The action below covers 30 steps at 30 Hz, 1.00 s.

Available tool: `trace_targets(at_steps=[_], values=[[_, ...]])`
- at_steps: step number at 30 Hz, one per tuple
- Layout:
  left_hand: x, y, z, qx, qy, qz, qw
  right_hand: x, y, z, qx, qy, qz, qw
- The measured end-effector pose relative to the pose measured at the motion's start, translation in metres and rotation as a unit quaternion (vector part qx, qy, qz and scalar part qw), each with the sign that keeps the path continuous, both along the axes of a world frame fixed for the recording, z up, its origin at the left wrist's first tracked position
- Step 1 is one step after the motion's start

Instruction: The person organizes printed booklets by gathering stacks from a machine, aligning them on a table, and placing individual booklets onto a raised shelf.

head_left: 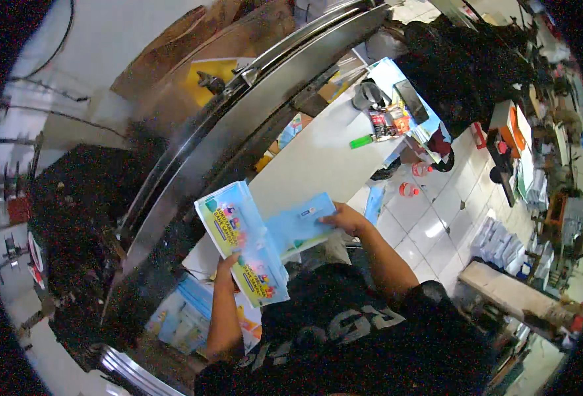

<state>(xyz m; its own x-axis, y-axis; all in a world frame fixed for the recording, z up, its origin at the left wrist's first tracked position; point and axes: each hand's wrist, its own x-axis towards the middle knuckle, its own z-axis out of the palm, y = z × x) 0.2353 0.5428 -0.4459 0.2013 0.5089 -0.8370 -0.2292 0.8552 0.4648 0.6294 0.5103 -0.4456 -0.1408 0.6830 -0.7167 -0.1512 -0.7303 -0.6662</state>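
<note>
The long white rectangular tabletop [327, 146] is softly lit, and the pale-blue printed paper booklets [246, 236] over its near end look bright. Right of the tabletop, the glossy white square-tiled floor [428, 210] returns a glare patch. Left of the tabletop, the long grey metal panel [304, 63] carries streaky sheen beside deep, grainy shadow. Well out from the tabletop, outlines bend and soften into blackness.

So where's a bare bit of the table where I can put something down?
On the white table, the middle is bare, between the blue sheets held by the left hand and right hand and the small green thing. Beyond that, the far end is crowded with packets, a dark round item and a dark slab.
</note>
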Motion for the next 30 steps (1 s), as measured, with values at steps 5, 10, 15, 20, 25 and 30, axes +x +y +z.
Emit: trace_targets(at_steps=[5,10,15,20,25,30], values=[[-0.055,-0.021,-0.07,-0.059,-0.03,0.026,0.997,0.076,-0.054,0.006,-0.044,-0.006,-0.221,0.974],[0.001,0.012,0.02,-0.047,0.011,0.009,0.999,0.147,-0.088,0.004,0.072,-0.018,-0.47,0.88],[0.002,0.018,0.027,0.029,-0.011,-0.002,1.0,0.16,-0.078,0.051,0.204,0.007,-0.504,0.839],[-0.035,0.008,-0.009,0.003,0.018,-0.004,1.0,0.213,-0.062,0.081,0.304,0.006,-0.644,0.702],[-0.018,0.012,0.01,0.006,0.025,-0.014,1.0,0.271,-0.007,0.076,0.305,-0.014,-0.654,0.692],[-0.038,0.004,-0.016,-0.034,-0.003,0.023,0.999,0.32,0.048,0.024,0.287,-0.023,-0.668,0.686]])
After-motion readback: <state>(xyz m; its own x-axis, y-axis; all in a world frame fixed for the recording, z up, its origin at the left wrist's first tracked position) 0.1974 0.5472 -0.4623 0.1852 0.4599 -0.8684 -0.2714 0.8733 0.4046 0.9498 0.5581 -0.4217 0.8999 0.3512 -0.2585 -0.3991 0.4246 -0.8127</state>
